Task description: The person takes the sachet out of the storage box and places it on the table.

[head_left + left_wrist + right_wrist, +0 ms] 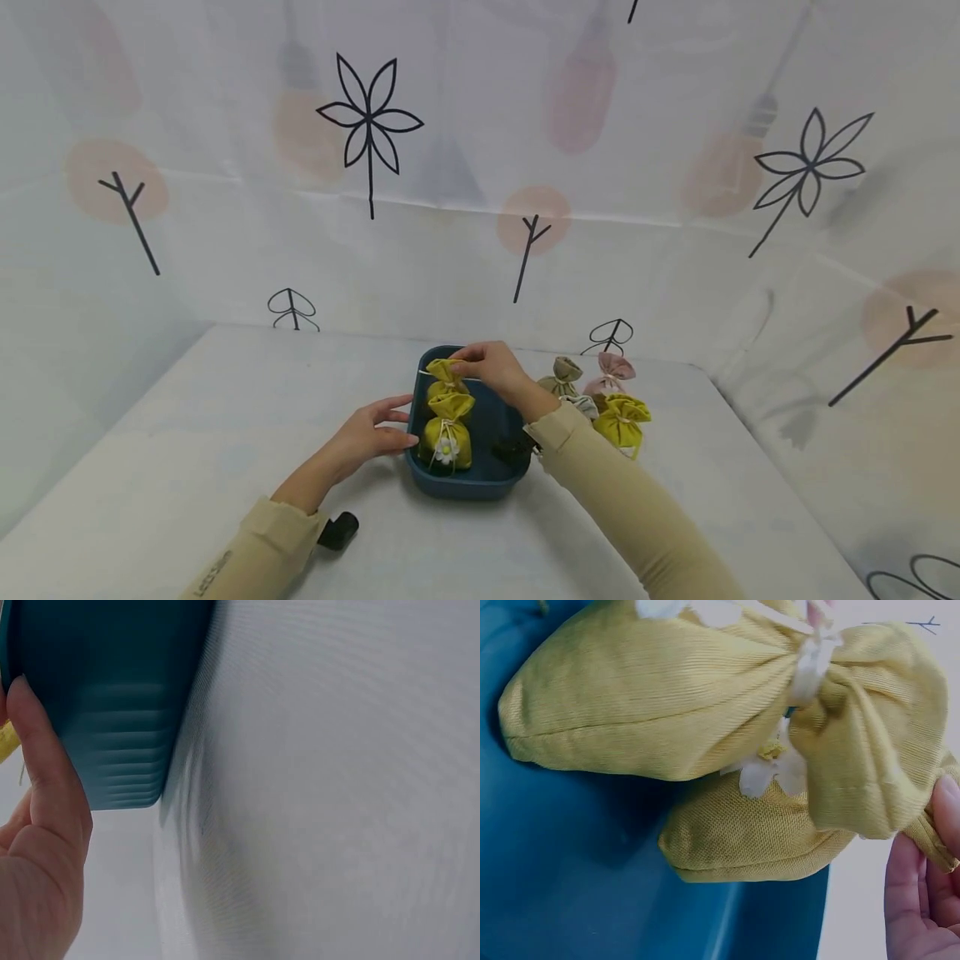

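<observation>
A dark blue plastic bin [480, 490] stands on the white table, with two yellow drawstring pouches along its left side. The nearer pouch [448, 442] has a white flower on its front. My right hand [495, 367] pinches the gathered top of the farther yellow pouch [444, 385]. In the right wrist view, that pouch [757, 836] lies partly behind the nearer one [652, 690]. My left hand [367, 432] touches the bin's left side near the rim, its fingers fairly straight. In the left wrist view, a digit lies against the ribbed outer wall [127, 742].
Right of the bin, partly behind my right forearm, sit an olive pouch [562, 377], a pink pouch [611, 372], a whitish pouch [581, 406] and another yellow pouch [622, 418]. A white patterned curtain [450, 267] hangs behind the table.
</observation>
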The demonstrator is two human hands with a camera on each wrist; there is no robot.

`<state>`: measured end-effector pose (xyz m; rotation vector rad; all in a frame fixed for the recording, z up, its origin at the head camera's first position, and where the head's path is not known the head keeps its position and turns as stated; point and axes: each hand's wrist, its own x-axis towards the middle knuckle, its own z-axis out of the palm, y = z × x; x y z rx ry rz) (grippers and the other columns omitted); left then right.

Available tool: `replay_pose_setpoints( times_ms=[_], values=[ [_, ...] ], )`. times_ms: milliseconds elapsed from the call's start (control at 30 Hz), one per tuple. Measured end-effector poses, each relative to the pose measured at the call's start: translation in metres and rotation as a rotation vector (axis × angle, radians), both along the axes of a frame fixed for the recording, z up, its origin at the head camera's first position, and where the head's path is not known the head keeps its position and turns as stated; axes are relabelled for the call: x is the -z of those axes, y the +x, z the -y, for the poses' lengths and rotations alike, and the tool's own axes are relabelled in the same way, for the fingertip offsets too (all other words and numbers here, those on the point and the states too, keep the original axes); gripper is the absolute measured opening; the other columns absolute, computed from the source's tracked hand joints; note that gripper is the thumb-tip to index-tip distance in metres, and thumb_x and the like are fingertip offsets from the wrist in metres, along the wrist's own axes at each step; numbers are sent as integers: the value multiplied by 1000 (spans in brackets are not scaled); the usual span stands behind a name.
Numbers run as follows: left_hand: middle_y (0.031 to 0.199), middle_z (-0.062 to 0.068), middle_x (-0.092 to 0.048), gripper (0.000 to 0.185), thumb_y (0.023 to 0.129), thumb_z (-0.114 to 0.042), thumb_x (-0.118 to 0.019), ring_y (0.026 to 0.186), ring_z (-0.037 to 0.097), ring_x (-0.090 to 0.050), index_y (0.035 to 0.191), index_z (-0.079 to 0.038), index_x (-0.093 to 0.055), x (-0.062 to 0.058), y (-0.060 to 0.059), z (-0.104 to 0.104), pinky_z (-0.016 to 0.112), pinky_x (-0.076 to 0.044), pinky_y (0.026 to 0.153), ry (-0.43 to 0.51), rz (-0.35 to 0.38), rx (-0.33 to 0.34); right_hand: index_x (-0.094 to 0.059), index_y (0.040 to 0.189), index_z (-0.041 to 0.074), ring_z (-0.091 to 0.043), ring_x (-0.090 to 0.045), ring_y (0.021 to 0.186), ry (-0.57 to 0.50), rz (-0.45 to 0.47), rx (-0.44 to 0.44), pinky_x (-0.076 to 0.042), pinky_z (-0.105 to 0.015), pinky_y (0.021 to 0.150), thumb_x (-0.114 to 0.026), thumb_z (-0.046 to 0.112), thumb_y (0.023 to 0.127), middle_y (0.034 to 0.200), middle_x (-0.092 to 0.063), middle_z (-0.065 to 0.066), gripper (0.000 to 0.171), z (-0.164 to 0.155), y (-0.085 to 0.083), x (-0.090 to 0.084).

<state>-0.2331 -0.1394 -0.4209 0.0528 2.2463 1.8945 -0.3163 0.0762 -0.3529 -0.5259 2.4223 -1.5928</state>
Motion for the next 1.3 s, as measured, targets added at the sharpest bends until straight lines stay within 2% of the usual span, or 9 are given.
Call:
replay_pose_setpoints(
  times_ms=[300,733,1300],
  values=[
    [121,14,-53,68,79,-13,-76,92,21,-61,139,-16,-44,0,0,1,35,-53,79,13,0,6,-70,100,2,-18,-60,88,-25,-48,51,-50,-33,82,-66,11,87,93,-67,-5,16,-3,4,-14],
    [123,16,-51,69,79,-12,-75,92,22,-61,140,-14,-42,2,1,0,35,-53,79,14,-13,24,-68,102,0,-22,-60,90,-130,-65,101,-50,-34,84,-64,12,89,97,-65,-10,19,-14,8,-26],
    [121,14,-52,68,79,-12,-75,93,21,-61,140,-15,-43,4,-1,0,35,-53,79,2,-16,15,-66,106,0,-22,-59,92,-165,-120,129,-49,-33,87,-63,13,90,101,-64,-10,21,-27,28,-41]
  ],
)
